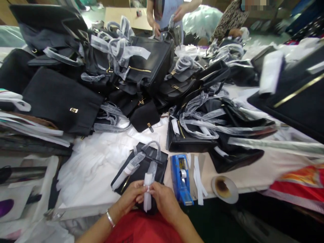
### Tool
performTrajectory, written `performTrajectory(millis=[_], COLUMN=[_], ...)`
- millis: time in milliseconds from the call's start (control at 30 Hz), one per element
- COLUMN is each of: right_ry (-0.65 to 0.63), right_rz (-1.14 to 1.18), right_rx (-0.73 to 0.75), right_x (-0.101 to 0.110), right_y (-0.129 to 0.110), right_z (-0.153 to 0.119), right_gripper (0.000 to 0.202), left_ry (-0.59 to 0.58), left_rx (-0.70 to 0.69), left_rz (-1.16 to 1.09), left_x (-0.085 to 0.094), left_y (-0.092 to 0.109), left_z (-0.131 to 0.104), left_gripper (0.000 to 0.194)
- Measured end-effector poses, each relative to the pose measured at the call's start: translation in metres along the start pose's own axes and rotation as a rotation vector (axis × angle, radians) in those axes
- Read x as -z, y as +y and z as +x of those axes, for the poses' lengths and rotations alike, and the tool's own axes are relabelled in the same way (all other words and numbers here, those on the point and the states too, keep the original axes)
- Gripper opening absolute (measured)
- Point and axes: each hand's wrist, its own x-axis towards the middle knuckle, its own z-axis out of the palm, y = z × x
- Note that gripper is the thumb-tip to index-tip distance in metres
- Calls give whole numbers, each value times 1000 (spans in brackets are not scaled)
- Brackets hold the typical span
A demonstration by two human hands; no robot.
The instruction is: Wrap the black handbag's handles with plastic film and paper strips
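Observation:
A small black bag (159, 166) with a gold zip lies at the table's front edge, its handles wrapped in clear plastic. White padding (147, 201) is rolled round one of its straps, and a similar white roll (122, 178) covers the other strap on the left. My left hand (133, 193) pinches the nearer padding from the left. From the right, my right hand (162, 198) closes its fingers on the same padding, close to the left fingertips. Whatever small piece may lie between the fingertips cannot be made out.
Right of the bag stands a blue tape dispenser (180, 179), beside paper strips (198, 179) and a stained round dish (224, 189). Thin white sheets (86, 168) spread to the left. Many black bags (149, 64) pile up behind. Across the table, a person's hand (180, 12) handles a bag.

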Motion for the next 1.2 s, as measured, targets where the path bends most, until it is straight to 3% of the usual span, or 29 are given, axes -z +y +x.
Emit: performTrajectory(millis=[467, 900, 1200], right_ry=[-125, -156, -149], right_rz=[-54, 44, 85], right_rx=[36, -9, -40], right_x=[7, 19, 12], right_y=[2, 1, 14], right_z=[8, 8, 14], right_gripper=[18, 18, 19], left_ry=[-5, -17, -8], left_rx=[15, 15, 2], left_rz=[-13, -2, 31], left_x=[4, 0, 0], left_y=[2, 5, 5], left_z=[1, 0, 0], left_gripper=[26, 29, 33])
